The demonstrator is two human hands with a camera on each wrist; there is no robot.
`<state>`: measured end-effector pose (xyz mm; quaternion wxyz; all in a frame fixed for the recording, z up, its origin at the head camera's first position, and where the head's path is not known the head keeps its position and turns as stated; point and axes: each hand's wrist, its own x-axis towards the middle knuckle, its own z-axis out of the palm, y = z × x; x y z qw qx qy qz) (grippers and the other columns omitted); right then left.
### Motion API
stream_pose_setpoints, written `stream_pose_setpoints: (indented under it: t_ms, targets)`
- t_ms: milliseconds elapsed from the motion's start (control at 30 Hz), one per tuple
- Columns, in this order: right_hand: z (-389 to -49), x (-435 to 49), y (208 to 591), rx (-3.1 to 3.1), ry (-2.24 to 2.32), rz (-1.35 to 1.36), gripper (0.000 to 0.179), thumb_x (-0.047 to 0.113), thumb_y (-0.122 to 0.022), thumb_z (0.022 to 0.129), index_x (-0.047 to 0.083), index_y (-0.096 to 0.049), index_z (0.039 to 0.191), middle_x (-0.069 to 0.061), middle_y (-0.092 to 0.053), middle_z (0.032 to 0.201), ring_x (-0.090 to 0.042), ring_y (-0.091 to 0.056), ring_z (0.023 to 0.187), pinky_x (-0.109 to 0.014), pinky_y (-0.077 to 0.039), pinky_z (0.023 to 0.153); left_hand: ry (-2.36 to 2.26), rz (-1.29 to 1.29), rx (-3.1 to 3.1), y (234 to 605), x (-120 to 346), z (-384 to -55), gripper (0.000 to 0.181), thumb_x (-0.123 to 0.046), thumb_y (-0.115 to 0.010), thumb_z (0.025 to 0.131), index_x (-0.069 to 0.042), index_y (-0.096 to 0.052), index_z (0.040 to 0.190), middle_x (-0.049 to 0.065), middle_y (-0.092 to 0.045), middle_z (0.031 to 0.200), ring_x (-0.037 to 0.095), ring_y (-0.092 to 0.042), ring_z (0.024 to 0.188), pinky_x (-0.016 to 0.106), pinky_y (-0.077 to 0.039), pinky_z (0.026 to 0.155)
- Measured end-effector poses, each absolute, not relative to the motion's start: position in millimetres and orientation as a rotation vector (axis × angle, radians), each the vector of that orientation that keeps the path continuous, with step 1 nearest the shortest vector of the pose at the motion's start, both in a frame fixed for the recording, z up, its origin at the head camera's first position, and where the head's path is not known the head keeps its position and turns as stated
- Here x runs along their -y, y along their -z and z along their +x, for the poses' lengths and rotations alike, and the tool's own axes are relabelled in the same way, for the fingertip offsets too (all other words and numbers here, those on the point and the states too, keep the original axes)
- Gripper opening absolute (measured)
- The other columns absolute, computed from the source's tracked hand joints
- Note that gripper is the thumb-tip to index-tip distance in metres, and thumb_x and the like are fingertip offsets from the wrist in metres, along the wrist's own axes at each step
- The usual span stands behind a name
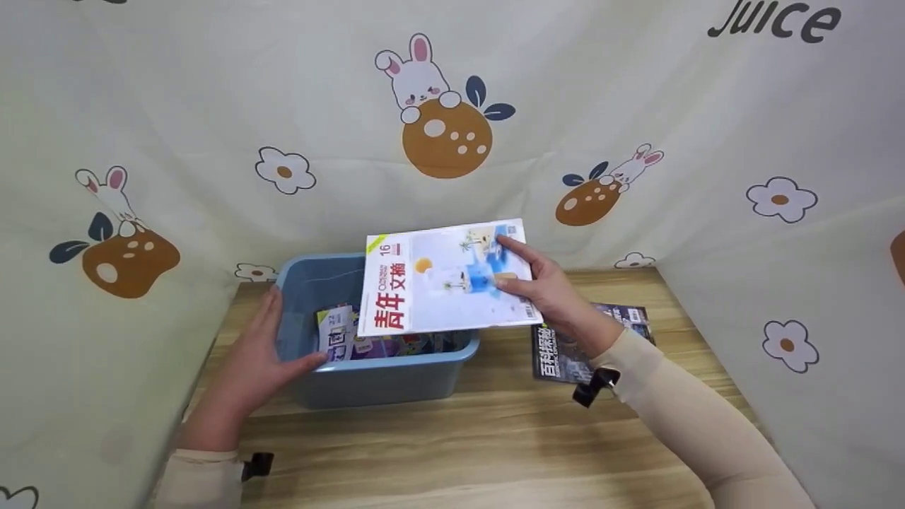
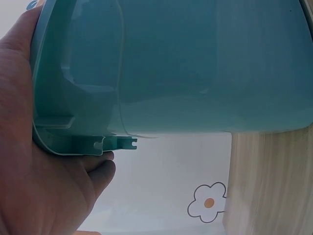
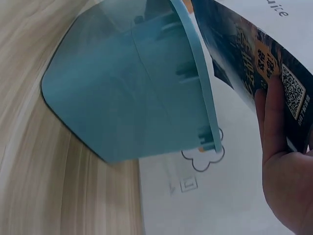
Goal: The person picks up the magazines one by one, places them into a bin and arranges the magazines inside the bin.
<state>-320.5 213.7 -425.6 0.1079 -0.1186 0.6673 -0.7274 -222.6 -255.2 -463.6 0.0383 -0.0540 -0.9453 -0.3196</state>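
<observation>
My right hand (image 1: 555, 290) holds a white magazine (image 1: 438, 290) by its right edge, thumb on the cover and other fingers underneath. Red Chinese characters and a beach picture mark the cover. Its dark back, with a QR code, shows in the right wrist view beside my right hand (image 3: 288, 181). The magazine is over the right part of a blue plastic bin (image 1: 375, 385), partly hiding the opening. My left hand (image 1: 258, 367) grips the bin's rim at the near left corner. Inside lie several magazines (image 1: 336, 332), partly covered from view.
A dark magazine (image 1: 558, 357) lies on the wooden table (image 1: 495, 452) right of the bin, partly under my right forearm in the head view. A pale curtain (image 1: 339, 106) printed with rabbits and flowers hangs behind the table and on both sides.
</observation>
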Motion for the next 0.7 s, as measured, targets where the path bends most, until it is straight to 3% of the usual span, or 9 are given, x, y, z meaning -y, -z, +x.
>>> stream_pose_setpoints:
  t_ms: [200,700]
  targets:
    - [-321,-186,428,-1.949,2.141,-0.385,0.081,-0.004,-0.078,0.099,0.026,-0.050,0.169,-0.022,-0.059,0.152,-0.033,-0.081,0.100,-0.035,-0.068,0.081,0.974,-0.162,2.914,463,255,-222,0.143,-0.078,-0.081,0.085,-0.010,0.004,0.178,0.025,0.001,0.184,0.058,-0.010,0.165,0.083,-0.025,0.121]
    - [-316,-138,434,-1.867,2.138,-0.360,0.083,-0.005,-0.078,0.099,0.024,-0.046,0.171,-0.025,-0.058,0.148,-0.035,-0.079,0.108,-0.038,-0.068,0.087,0.986,-0.153,2.917,464,258,-222,0.145,-0.082,-0.080,0.084,-0.012,0.006,0.178,0.022,0.003,0.184,0.056,-0.011,0.166,0.079,-0.027,0.123]
